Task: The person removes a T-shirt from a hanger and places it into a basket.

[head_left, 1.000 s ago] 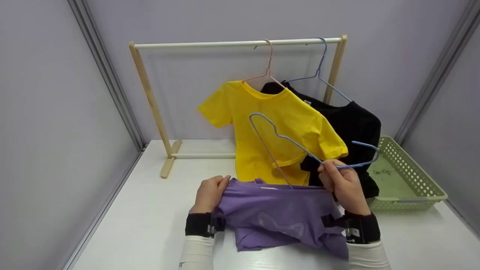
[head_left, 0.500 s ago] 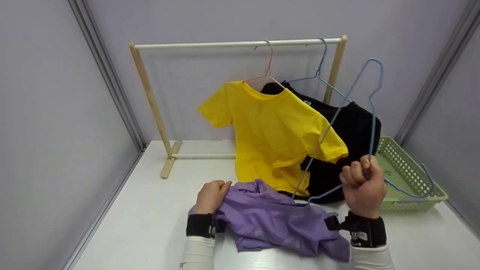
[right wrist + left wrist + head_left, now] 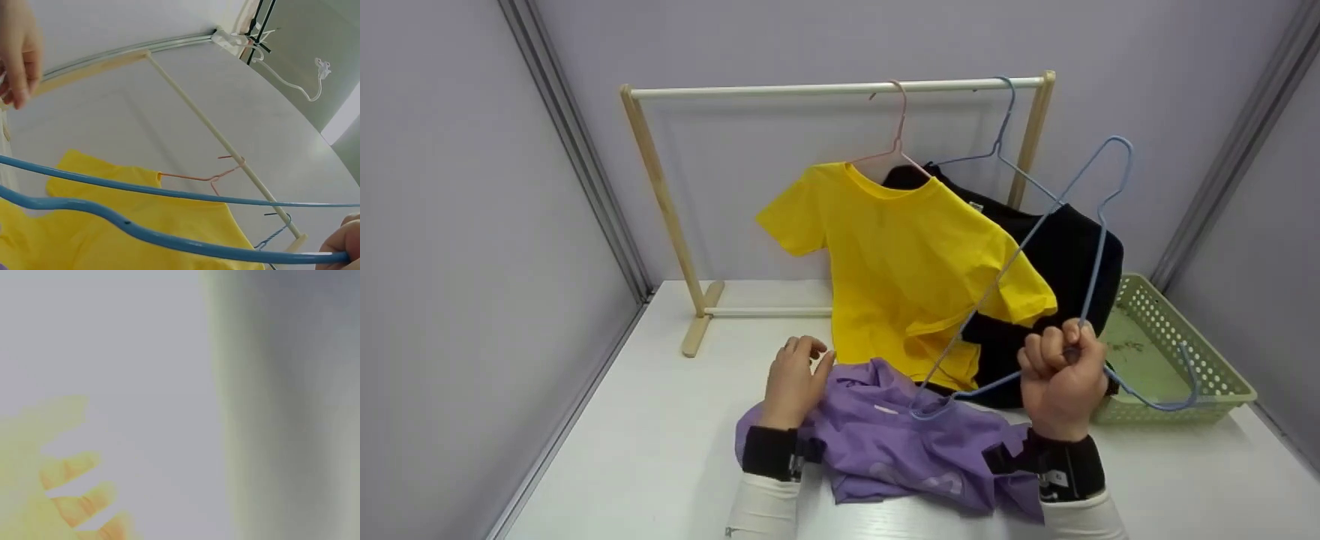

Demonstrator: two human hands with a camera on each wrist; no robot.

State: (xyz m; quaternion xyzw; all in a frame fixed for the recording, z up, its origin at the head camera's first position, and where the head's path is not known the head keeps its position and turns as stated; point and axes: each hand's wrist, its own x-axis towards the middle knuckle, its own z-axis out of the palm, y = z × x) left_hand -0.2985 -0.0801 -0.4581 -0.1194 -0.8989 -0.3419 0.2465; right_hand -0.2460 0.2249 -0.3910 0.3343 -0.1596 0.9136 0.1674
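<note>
My right hand [image 3: 1061, 379] grips a blue wire hanger [image 3: 1099, 255] near its neck, fingers curled round the wire. One end of the hanger points up, the hook hangs to the right, and the lower end lies over the neckline of a purple T-shirt [image 3: 915, 450]. That shirt is crumpled on the table. Beside its left edge is my left hand [image 3: 793, 386], its fingers loosely bent and holding nothing. In the washed-out left wrist view the fingers [image 3: 84, 503] appear spread apart. The right wrist view has the blue hanger [image 3: 169, 242] crossing close to the camera.
A rack with a white rail [image 3: 780, 91] stands behind. From it hang a yellow T-shirt [image 3: 885, 247] on a pink hanger [image 3: 898, 120] and a black garment [image 3: 1080, 247] on another blue hanger [image 3: 1001, 124]. A green basket [image 3: 1192, 356] sits at the right.
My right hand has swung the hanger from leaning left to pointing up and right, then brought it slightly left. My left hand has let go of the purple T-shirt and its fingers have loosened.
</note>
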